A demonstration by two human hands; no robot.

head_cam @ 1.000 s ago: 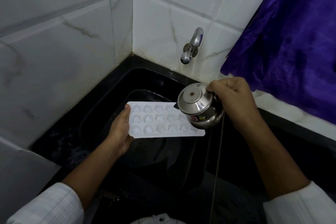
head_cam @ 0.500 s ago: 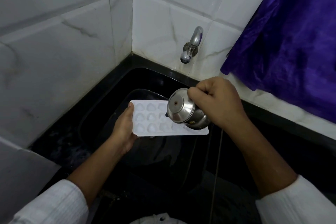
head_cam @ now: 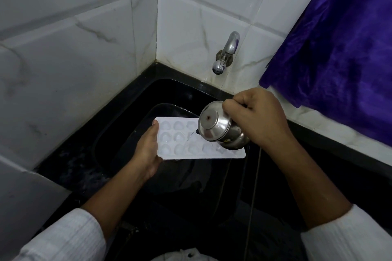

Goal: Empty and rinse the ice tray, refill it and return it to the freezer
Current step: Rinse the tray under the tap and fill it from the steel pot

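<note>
White tiled walls meet in a corner above a black sink, which has a dark tub sitting inside it. The left hand comes in from a white sleeve and grips the left short end of the tray, thumb on the top rim and fingers curled underneath. The white tray is held roughly level in the air over the tub, with its long side running left to right. Its heart-shaped cells look glossy and wet toward the middle and right; how full any cell is cannot be told. A steel pot is tipped over the tray's right half, its flat round face turned to the camera. A thin stream of water falls from its lower left edge into the middle cells. The right hand has its fingers curled tightly round the pot from the right. A steel tap juts from the far wall above the sink, and a purple cloth hangs at the far right.
</note>
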